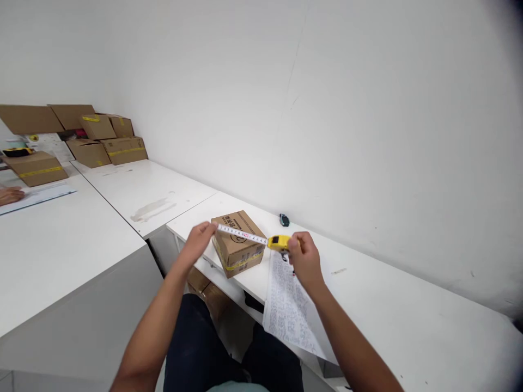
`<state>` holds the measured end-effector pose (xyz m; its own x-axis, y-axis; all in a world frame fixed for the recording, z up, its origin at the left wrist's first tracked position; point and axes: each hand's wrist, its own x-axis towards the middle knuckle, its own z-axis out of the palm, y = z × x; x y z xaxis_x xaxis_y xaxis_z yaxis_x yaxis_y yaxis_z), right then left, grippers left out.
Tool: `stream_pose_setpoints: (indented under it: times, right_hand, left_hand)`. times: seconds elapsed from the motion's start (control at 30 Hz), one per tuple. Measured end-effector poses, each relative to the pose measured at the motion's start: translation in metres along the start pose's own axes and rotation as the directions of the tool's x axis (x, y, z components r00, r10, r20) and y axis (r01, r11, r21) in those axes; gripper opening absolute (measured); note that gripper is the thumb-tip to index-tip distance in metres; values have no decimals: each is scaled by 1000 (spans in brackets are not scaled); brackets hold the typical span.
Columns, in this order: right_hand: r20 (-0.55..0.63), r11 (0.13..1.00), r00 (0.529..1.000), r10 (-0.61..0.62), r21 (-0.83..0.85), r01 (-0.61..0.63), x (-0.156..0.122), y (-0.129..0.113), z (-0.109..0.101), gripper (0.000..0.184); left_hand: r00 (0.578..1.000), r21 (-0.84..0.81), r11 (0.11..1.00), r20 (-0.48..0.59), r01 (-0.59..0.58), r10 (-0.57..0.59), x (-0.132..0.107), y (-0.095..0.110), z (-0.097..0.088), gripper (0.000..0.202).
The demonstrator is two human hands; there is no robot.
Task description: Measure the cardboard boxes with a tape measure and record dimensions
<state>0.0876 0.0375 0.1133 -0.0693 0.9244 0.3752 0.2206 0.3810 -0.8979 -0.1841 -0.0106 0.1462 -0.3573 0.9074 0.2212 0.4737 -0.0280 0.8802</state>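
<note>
Steel tape measure (pixel 278 243) drawn out over the top of a taped cardboard carton (pixel 239 247), which sits at the near edge of the white worktop (pixel 376 305). The left hand (pixel 199 239) pinches the blade (pixel 242 234) in its fingers; the right hand's (pixel 305 258) fingers grip the yellow case. If the left pinch slipped, the blade could recoil; a slanted blade could mislead the reading; a knock by either of the 2 hands might push the carton off.
</note>
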Motion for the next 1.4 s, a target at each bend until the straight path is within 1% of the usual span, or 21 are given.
stream_pose_setpoints:
  times: [0.07, 0.17, 0.23, 0.3, 0.43, 0.57, 0.67, 0.77, 0.8, 0.83, 0.9, 0.93, 0.97, 1.0, 1.07, 1.1, 1.13, 1.23, 1.3, 1.33, 1.4]
  right_hand:
    - [15, 982, 996, -87, -168, 88, -35, -2, 9, 48]
    - [69, 913, 989, -130, -380, 147, -72, -6, 30, 54]
    - [68, 869, 990, -127, -473, 144, -78, -10, 39, 52]
    - [68, 834, 991, -113, -536, 132, -69, -15, 41, 49]
    - [135, 776, 989, -59, -617, 130, -36, -29, 40, 47]
    - [161, 757, 985, -65, -635, 154, -22, -36, 48, 46]
    - [163, 816, 986, -45, -564, 130, -30, -30, 49, 47]
    - [185, 887, 981, -50, -443, 129, -41, -13, 39, 51]
    - [190, 906, 978, -82, -395, 152, -45, -6, 34, 53]
    - [186, 917, 975, -121, -355, 181, -49, 2, 28, 55]
    - [139, 921, 973, -183, -321, 219, -56, 19, 16, 57]
    - [103, 918, 975, -198, -329, 221, -59, 27, 9, 56]
    - [67, 915, 977, -202, -344, 213, -62, 33, 3, 55]
    - [35, 913, 980, -195, -360, 195, -65, 39, -4, 54]
    - [-6, 917, 988, -155, -374, 142, -70, 48, -15, 53]
    - [-13, 923, 993, -119, -371, 106, -72, 51, -20, 54]
    - [-21, 930, 997, -70, -362, 57, -74, 53, -25, 55]
    - [-50, 964, 993, 105, -238, -115, -81, 60, -34, 59]
    - [-24, 984, 986, 166, -63, -167, -83, 64, -36, 55]
    - [9, 985, 985, 172, 28, -172, -82, 65, -36, 52]
    - [74, 972, 984, 159, 161, -169, -77, 63, -33, 45]
  left_hand:
    - [995, 71, 992, 11, -101, 100, 34, 11, -5, 39]
    - [995, 248, 963, 31, -102, 97, 81, 18, 7, 36]
    - [995, 323, 943, 91, -77, 50, 99, 14, 20, 36]
    - [985, 382, 921, 172, -74, 8, 105, 7, 31, 39]
    - [959, 410, 904, 283, -122, 1, 102, -5, 41, 42]
    - [954, 387, 911, 299, -142, 21, 102, -5, 39, 44]
    - [962, 359, 918, 263, -167, 72, 95, 4, 36, 46]
    - [968, 327, 912, 131, -245, 213, 69, 23, 37, 44]
    - [951, 321, 896, 125, -308, 282, 57, 30, 39, 43]
    - [919, 316, 863, 172, -393, 356, 45, 37, 43, 42]
    - [808, 302, 763, 371, -571, 457, 27, 46, 50, 41]
    - [760, 311, 721, 467, -619, 452, 22, 48, 53, 44]
    - [751, 348, 700, 516, -624, 412, 20, 48, 55, 50]
    - [780, 410, 699, 520, -586, 349, 21, 45, 54, 59]
    - [864, 527, 718, 457, -455, 212, 28, 31, 46, 71]
    - [887, 549, 730, 429, -407, 172, 30, 21, 38, 72]
    - [894, 542, 744, 415, -392, 169, 32, 8, 29, 70]
    - [895, 414, 802, 312, -430, 319, 20, -42, 5, 66]
    - [899, 254, 865, 190, -433, 394, 1, -78, 2, 76]
    - [915, 163, 903, 147, -397, 375, -10, -94, 5, 84]
    - [954, -37, 962, 125, -271, 273, -28, -114, 18, 85]
